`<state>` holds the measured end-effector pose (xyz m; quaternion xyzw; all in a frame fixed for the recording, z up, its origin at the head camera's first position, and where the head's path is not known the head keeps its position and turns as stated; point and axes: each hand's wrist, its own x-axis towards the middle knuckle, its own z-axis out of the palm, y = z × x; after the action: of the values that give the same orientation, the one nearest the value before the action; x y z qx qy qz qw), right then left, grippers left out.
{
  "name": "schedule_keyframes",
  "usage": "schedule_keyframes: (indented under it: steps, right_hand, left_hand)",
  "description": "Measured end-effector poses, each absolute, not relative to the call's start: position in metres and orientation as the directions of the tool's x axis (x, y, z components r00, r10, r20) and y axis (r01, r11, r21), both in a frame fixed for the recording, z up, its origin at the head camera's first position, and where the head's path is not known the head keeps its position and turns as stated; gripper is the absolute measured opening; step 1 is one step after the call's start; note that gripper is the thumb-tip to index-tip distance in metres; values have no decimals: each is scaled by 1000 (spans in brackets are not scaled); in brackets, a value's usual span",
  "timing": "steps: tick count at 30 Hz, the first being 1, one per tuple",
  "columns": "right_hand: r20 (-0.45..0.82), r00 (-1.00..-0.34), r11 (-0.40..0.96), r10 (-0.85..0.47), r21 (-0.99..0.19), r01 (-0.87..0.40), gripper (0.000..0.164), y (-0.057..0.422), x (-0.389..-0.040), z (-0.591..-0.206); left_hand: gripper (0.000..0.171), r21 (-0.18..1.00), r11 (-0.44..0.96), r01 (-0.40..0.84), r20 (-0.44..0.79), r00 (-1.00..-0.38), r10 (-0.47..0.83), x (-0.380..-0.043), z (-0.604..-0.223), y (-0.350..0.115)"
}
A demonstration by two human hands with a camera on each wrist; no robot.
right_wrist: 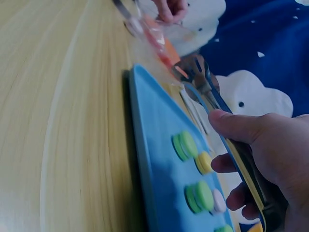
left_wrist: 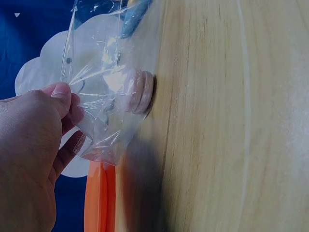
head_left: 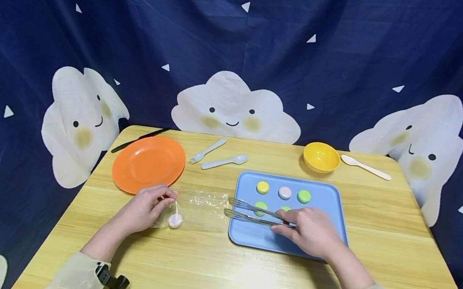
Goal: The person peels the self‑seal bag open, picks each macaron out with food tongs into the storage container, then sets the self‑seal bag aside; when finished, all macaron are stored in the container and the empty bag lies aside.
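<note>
My left hand (head_left: 148,206) pinches a clear plastic bag (head_left: 205,209) by its upper edge. Inside the bag, near that hand, lies a pale pink macaron (head_left: 175,220), seen on edge in the left wrist view through the film. Metal tongs (right_wrist: 227,121) are gripped in my right hand (head_left: 312,231), their two arms apart and pointing left at the bag's right end, nothing between the tips. Under the tongs is a blue tray (head_left: 241,236) with several macarons: a yellow one (head_left: 263,187), a pale one (head_left: 284,193) and green ones, including one at the back (head_left: 304,196).
Orange plates (head_left: 147,165) sit left of the bag, a black knife (head_left: 140,140) behind them. A light fork (head_left: 207,151) and spoon (head_left: 225,161) lie at the back. A yellow bowl (head_left: 321,158) and a white spoon (head_left: 366,167) stand behind the tray.
</note>
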<state>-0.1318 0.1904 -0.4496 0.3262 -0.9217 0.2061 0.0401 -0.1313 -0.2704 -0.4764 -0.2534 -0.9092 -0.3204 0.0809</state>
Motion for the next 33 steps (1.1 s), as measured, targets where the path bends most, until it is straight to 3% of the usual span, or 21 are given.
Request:
schedule_keyframes:
  steps: [12, 22, 33]
  right_hand:
    - [146, -719, 655, -680, -320, -685, 22, 139, -148, -457]
    - [135, -694, 613, -708, -371, -698, 38, 102, -150, -465]
    - [99, -703, 617, -705, -402, -676, 32, 74, -148, -469]
  left_hand:
    - [7, 551, 655, 517, 306, -856, 417, -130, -476, -271]
    - [10, 539, 633, 556, 349, -831, 433, -131, -478, -269]
    - [9, 544, 615, 571, 371, -821, 434, -123, -480, -267]
